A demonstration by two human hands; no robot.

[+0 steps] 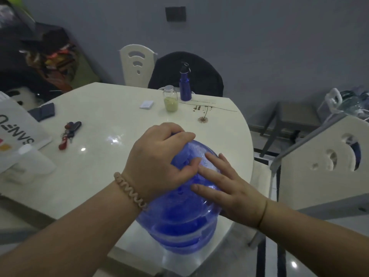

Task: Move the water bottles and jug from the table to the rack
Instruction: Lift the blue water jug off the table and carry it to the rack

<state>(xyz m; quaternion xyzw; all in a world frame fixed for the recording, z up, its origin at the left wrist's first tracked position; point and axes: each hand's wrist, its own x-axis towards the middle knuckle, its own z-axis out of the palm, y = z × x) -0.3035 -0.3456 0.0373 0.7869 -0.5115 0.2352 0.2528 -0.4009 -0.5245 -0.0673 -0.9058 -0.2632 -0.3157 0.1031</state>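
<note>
A large blue translucent water jug [179, 222] stands at the near edge of the white table [111, 120]. My left hand [157, 158] is closed over its neck and top. Against the jug's right shoulder my right hand [225, 182] lies flat with its fingers spread. A blue metal water bottle [185, 84] with a black cap stands upright at the table's far edge. Beside it is a small glass jar [170, 98] with yellowish powder and a silver lid.
On the table lie keys [68, 133], a dark wallet [43, 113], a small white box [146, 104] and a white bag [18, 132] at the left. White chairs [137, 64] stand behind and at the right [327, 166]. A grey bench [293, 114] holds clear bottles [351, 102] at the far right.
</note>
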